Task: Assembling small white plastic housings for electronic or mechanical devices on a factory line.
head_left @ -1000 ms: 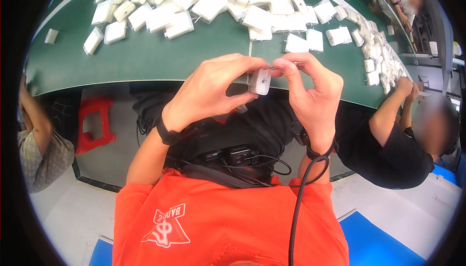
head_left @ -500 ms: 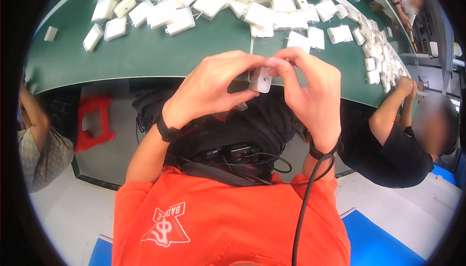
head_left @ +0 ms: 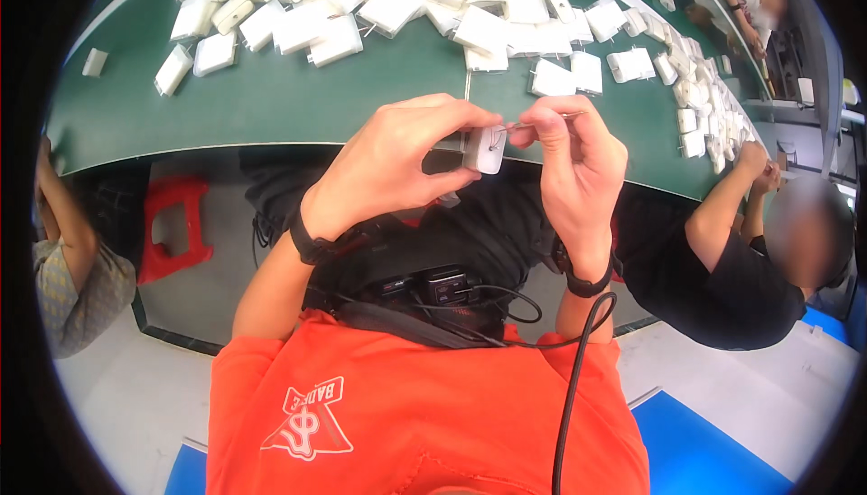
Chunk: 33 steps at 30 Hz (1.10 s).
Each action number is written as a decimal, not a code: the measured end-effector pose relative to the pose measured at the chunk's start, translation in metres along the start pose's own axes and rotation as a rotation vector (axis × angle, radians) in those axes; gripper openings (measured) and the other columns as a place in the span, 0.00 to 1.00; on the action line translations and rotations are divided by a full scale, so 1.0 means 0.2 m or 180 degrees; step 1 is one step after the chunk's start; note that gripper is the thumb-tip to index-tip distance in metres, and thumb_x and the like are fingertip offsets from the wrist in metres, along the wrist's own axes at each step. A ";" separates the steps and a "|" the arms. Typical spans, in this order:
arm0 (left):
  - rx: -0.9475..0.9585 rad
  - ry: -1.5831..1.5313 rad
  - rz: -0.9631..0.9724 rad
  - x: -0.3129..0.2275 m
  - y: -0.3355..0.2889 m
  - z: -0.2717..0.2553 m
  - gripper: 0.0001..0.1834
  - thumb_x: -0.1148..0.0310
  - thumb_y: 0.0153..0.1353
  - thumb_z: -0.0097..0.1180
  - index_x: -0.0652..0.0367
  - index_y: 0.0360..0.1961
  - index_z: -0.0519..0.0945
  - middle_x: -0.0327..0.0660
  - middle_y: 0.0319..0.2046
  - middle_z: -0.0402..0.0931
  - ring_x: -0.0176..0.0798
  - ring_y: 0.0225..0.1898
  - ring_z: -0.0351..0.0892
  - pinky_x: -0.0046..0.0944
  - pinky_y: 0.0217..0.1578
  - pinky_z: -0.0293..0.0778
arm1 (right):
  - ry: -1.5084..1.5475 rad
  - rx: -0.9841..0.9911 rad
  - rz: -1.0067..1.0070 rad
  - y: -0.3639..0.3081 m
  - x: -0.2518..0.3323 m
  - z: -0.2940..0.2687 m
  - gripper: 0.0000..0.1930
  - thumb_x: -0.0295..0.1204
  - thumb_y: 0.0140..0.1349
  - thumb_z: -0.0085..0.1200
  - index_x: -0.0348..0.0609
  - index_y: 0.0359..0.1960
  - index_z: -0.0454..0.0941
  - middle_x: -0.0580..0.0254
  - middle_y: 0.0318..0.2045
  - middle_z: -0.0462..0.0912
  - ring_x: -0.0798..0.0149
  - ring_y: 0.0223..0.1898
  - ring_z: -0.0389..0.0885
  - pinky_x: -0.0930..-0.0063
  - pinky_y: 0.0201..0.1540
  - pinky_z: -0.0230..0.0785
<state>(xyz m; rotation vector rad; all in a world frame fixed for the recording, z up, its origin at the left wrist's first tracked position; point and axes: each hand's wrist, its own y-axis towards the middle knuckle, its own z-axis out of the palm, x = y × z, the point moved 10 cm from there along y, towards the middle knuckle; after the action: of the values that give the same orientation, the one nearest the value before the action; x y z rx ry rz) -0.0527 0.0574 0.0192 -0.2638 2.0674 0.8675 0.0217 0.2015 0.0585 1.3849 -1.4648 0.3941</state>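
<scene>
Between the thumb and fingers of my left hand [head_left: 393,156] is a small white rectangular block [head_left: 486,155], with its narrow end facing me. A small dark hole or fitting shows in that end. Thin wire leads [head_left: 517,126] run from the block to my right hand [head_left: 582,165], where thumb and forefinger pinch them. A short length of wire sticks out past those fingers on the right. Both hands are raised over the near edge of the green table [head_left: 271,111]. How the leads join the block is too small to tell.
A large pile of similar white blocks [head_left: 330,42] covers the far table, with more along the right [head_left: 694,120]. A co-worker in black [head_left: 722,269] sits at right; another person [head_left: 81,278] is at left beside a red stool [head_left: 153,265]. A black cable [head_left: 571,387] hangs from my right wrist.
My right hand has moved slightly right, away from the block, and the thin leads now show between the hands. My left hand and the block have barely moved.
</scene>
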 end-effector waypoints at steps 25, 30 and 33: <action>0.0006 0.0011 0.0008 0.00 0.00 0.00 0.28 0.79 0.51 0.79 0.62 0.55 0.86 0.46 0.44 0.88 0.51 0.45 0.90 0.44 0.47 0.87 | -0.0630 0.0072 -0.0262 0.02 0.10 0.06 0.02 0.22 0.70 0.68 0.37 0.39 0.86 0.56 0.32 0.88 0.56 0.30 0.88 0.68 0.34 0.78; 0.0040 0.0043 -0.0056 0.01 0.00 0.00 0.27 0.80 0.50 0.79 0.65 0.53 0.85 0.48 0.46 0.88 0.50 0.47 0.92 0.42 0.51 0.89 | -0.0754 0.0129 -0.0197 0.03 0.12 0.07 0.03 0.23 0.71 0.66 0.37 0.38 0.85 0.55 0.30 0.87 0.57 0.29 0.88 0.68 0.33 0.78; 0.0114 0.0084 -0.0113 0.02 -0.01 0.01 0.26 0.80 0.51 0.79 0.65 0.53 0.85 0.48 0.46 0.88 0.50 0.48 0.92 0.43 0.52 0.89 | -0.0611 0.0267 0.0053 0.08 0.12 0.08 0.04 0.23 0.73 0.64 0.35 0.39 0.85 0.54 0.29 0.88 0.59 0.29 0.90 0.70 0.32 0.78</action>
<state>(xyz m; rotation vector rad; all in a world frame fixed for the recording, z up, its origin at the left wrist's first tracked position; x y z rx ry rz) -0.0531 0.0584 0.0152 -0.2932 2.0943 0.8089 0.0053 0.1799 0.0784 1.5121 -1.6324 0.3439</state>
